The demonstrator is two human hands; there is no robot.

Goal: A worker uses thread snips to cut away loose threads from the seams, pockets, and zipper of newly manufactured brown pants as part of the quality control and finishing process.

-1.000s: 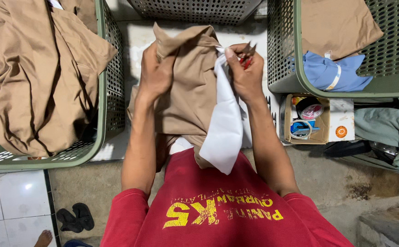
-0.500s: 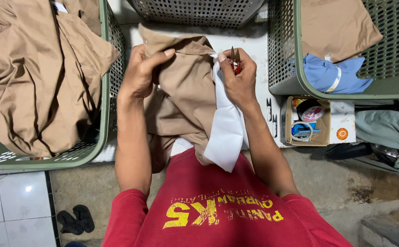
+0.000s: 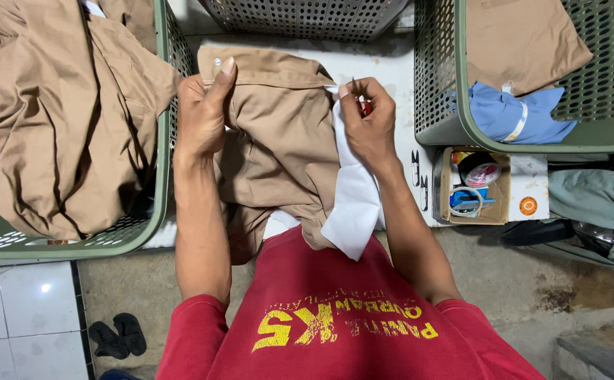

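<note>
Left hand: the left hand (image 3: 203, 116) sits left of centre in the upper half of the frame, clamped on the collar edge of the tan shirt (image 3: 279, 151); thumb stretched along the collar toward a white snap button, fingers curled under the cloth.
Right hand: the right hand (image 3: 367, 119) sits just right of centre at the same height, fingers pinched together on a small red-handled tool (image 3: 364, 105) whose thin metal tip pokes up above the knuckles; it also touches the shirt's collar end and the white cloth (image 3: 353, 200).
Hands, relation: apart, one at each end of the collar, which is stretched flat between them.
Tan shirt: centre of frame, over a white work surface (image 3: 391, 67), its lower part bunched down toward the person's red top.
White cloth: hangs from under the right hand down to the lap, beside the shirt and touching it.
Left basket: green basket (image 3: 160, 141) at the left edge, heaped with tan garments.
Right basket: green basket (image 3: 439, 105) at upper right, holding a tan piece and a blue garment (image 3: 515, 116).
Small box: cardboard box (image 3: 472, 186) below the right basket, holding tape rolls and oddments.
Floor: pair of dark sandals (image 3: 117, 336) at lower left.
</note>
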